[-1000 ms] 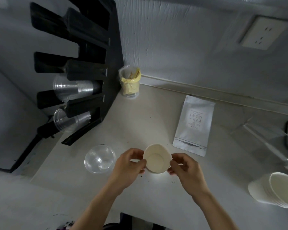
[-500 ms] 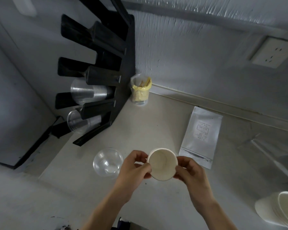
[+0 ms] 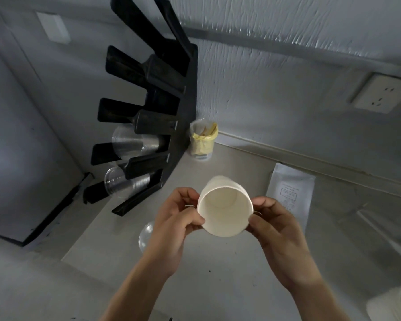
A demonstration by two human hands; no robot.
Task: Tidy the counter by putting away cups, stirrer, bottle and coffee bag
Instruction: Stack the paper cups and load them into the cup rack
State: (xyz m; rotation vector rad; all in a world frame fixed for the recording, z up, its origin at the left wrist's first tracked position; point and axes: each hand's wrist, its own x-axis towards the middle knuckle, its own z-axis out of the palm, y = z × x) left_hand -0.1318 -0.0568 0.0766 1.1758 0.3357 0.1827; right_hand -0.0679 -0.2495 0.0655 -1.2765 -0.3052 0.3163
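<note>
At centre frame we grip a white paper cup (image 3: 225, 208) with both hands, left hand (image 3: 174, 224) and right hand (image 3: 277, 230) each curled closed on its sides, the cup tilted with its open mouth toward us, lifted above the tabletop (image 3: 229, 274). To the left we see the black cup rack (image 3: 169, 117) holding clear plastic cups (image 3: 134, 144), and a clear cup (image 3: 145, 236) peeks out beneath our left hand. The silver coffee bag (image 3: 292, 191) lies flat at right, and a stack of paper cups (image 3: 396, 305) sits at lower right.

Textured white wall (image 3: 276, 72), socket (image 3: 380, 95), seemingly dim light
</note>
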